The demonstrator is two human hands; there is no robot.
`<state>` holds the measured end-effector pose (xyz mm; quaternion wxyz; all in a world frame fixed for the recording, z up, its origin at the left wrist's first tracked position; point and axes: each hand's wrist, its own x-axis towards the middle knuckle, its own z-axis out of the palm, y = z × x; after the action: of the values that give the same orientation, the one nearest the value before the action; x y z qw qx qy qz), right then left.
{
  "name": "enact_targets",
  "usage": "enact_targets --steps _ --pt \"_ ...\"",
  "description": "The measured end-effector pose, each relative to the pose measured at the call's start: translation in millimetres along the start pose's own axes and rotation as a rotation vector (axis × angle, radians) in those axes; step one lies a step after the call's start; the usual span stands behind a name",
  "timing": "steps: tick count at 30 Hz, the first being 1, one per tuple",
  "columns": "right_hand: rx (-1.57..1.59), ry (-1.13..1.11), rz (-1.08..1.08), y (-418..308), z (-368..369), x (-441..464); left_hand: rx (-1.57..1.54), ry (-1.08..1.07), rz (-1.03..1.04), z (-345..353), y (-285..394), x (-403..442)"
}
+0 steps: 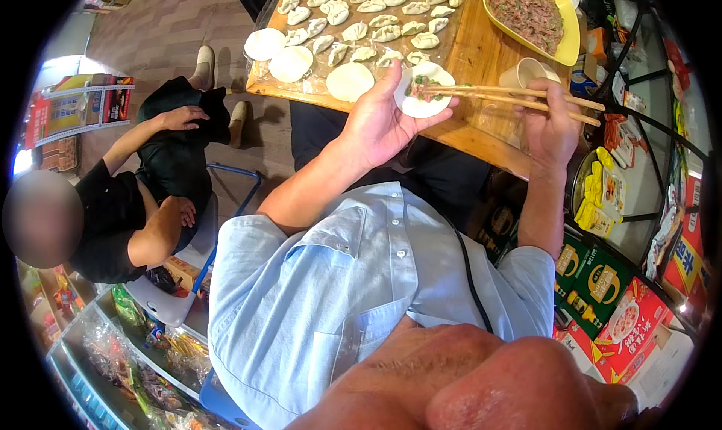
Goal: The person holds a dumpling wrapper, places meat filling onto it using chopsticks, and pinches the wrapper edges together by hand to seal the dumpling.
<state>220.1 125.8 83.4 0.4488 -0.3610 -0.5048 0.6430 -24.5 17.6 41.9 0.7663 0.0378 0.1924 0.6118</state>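
On the palm of my left hand (376, 123) lies a round dumpling wrapper (421, 108), its thumb along the near edge. A small heap of meat filling (430, 86) sits on the wrapper. My right hand (553, 122) grips a pair of wooden chopsticks (511, 95), whose tips touch that filling. Beyond, a yellow bowl (573, 50) holds a mass of minced meat (526, 13). Several folded dumplings (386, 33) rest in rows on the plastic-covered table, with flat wrappers (350, 81) along its near left edge.
A pale cup (526, 71) stands on the wooden table (466, 62) near my right hand. To the left, a seated person (113, 204) in dark clothes is on a chair. Shelves with packaged goods (602, 197) rise at the right, and bins of packets (128, 355) stand lower left.
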Motion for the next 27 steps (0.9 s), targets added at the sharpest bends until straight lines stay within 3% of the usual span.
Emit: enact_targets --steps 3,7,10,16,25,26,27 --pt "0.152 0.014 -0.076 -9 -3 2 -0.035 0.013 -0.005 3 2 1" --pt "-0.041 0.296 -0.402 -25 -21 23 -0.040 0.038 -0.012 4 1 0" --pt "-0.135 0.471 -0.475 -31 -55 56 -0.052 0.037 -0.016 4 1 -1" --pt "-0.187 0.553 -0.380 -9 -112 103 -0.003 -0.008 -0.042 5 0 -2" --pt "-0.385 0.734 -0.237 26 -120 138 -0.034 0.000 -0.040 10 -1 -1" --pt "-0.362 0.710 -0.377 34 -124 143 -0.031 -0.007 -0.051 11 -2 -1" --pt "-0.363 0.721 -0.379 31 -120 136 -0.033 -0.005 -0.041 11 -2 -2"
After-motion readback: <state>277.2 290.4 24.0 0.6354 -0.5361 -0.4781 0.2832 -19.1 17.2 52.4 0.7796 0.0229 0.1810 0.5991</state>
